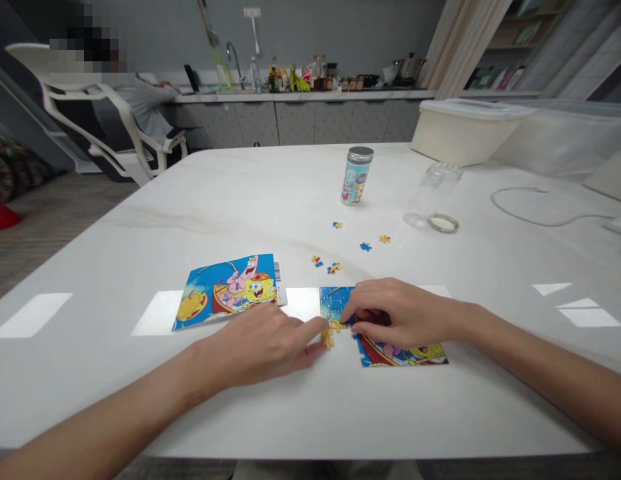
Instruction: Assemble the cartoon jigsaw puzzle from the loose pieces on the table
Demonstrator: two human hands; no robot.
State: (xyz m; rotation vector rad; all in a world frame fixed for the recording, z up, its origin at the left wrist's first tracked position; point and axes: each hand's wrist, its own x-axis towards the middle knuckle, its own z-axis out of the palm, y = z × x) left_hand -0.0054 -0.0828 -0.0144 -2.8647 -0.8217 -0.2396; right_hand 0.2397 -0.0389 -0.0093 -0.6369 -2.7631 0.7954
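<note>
A partly assembled jigsaw puzzle (405, 357) with a blue cartoon picture lies flat on the table before me, with a gap at its lower left. My left hand (270, 340) pinches a yellow puzzle piece (329, 338) between thumb and index finger at that gap. Over the puzzle, my right hand (403, 312) has its fingers curled, thumb and index fingertip closed at the gap's inner edge; it covers much of the picture. Just beyond are loose pieces, among them a red-and-yellow piece (317, 261) and a blue piece (365, 247). The picture card (230, 293) lies beside my left hand.
Farther back stand a cartoon-printed tin (357, 177) and a clear jar (435, 190) near a round lid (443, 223). A white cable (535, 219) and storage bins (465, 130) are at the right. A person sits in a white chair (97, 120) at back left.
</note>
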